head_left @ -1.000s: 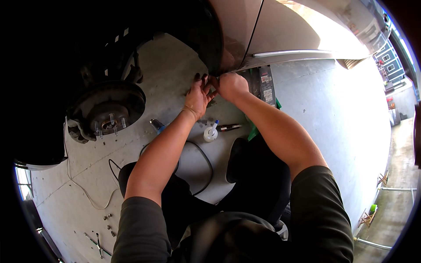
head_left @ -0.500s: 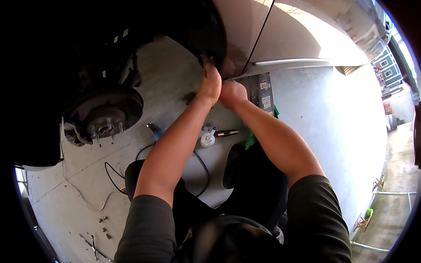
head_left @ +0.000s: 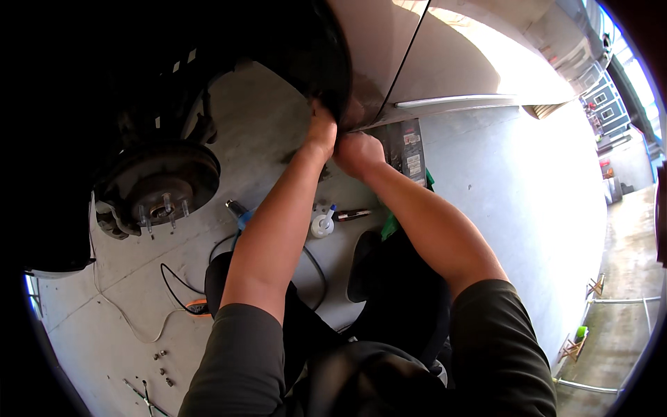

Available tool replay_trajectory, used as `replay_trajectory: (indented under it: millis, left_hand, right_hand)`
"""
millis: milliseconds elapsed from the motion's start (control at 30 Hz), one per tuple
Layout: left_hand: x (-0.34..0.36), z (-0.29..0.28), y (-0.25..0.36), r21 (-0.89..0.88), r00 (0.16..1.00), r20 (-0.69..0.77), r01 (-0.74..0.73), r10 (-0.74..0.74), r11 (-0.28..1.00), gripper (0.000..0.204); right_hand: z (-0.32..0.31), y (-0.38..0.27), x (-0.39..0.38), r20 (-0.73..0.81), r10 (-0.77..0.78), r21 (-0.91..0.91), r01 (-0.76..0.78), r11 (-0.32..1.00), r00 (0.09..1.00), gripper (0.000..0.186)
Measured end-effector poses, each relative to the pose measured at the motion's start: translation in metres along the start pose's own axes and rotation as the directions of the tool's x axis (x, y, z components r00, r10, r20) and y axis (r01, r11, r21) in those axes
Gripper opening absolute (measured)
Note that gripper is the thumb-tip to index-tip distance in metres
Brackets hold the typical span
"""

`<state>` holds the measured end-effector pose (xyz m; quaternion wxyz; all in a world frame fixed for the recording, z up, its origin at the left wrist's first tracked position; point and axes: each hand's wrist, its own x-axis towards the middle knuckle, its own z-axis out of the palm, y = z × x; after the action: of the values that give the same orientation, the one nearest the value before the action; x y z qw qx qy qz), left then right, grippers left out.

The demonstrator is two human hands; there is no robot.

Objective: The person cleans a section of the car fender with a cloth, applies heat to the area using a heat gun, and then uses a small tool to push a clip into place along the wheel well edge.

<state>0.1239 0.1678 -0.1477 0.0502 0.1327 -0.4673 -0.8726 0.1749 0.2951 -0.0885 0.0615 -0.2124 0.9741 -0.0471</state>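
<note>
Fingers of both hands press together at the rear lip of a car's dark wheel arch point(head_left: 316, 66), upper centre of the frame, where the black liner meets the silver body panel point(head_left: 451, 55). The left hand point(head_left: 321, 131) reaches up with its fingertips tucked behind the arch edge and hidden, so whether they pinch anything cannot be told. The right hand point(head_left: 358, 151) sits just beside it, touching it, knuckles up and fingers curled shut in a loose fist against the bottom of the panel; what it grips, if anything, is hidden.

Compared with half a second earlier, the two hands stay at the same spot on the arch edge, hardly moved. A second ago they were lower and clear of the car, working a small dark object between them above the floor; that object is no longer visible.

At left of the frame the bare brake disc point(head_left: 161, 186) with its wheel studs shows in the open wheel well. On the concrete floor point(head_left: 528, 208) between the forearms lie a small white squeeze bottle point(head_left: 322, 224), a dark pen-like tool point(head_left: 353, 215) just right of it, and a blue-tipped tool point(head_left: 238, 213) to the left. A black cable point(head_left: 177, 281) loops across the lower left, with loose small bolts point(head_left: 161, 361) near the bottom edge.
</note>
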Motion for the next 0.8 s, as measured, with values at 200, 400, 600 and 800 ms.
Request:
replay_trajectory:
  millis: [200, 400, 600, 800]
  left_hand:
    - [-0.001, 0.012, -0.008, 0.016, 0.993, 0.068, 0.101, -0.101, 0.995, 0.070]
    - [0.021, 0.009, 0.017, -0.173, 0.993, 0.096, -0.054, 0.071, 0.983, 0.086]
    - [0.009, 0.043, 0.048, -0.230, 0.981, 0.192, 0.027, 0.019, 0.973, 0.086]
    - [0.012, 0.018, 0.022, -0.053, 0.970, 0.176, -0.158, 0.165, 0.986, 0.070]
  right_hand:
    - [-0.002, 0.009, -0.004, 0.023, 0.089, 0.019, -0.090, 0.996, 0.996, 0.037]
    - [-0.010, -0.012, -0.005, -0.011, 0.034, 0.013, -0.034, 0.999, 0.999, 0.046]
    - [-0.007, 0.001, -0.007, -0.021, 0.038, 0.073, -0.037, 0.997, 0.999, 0.050]
    - [-0.003, 0.000, -0.003, -0.040, 0.057, 0.085, -0.053, 0.995, 0.998, 0.054]
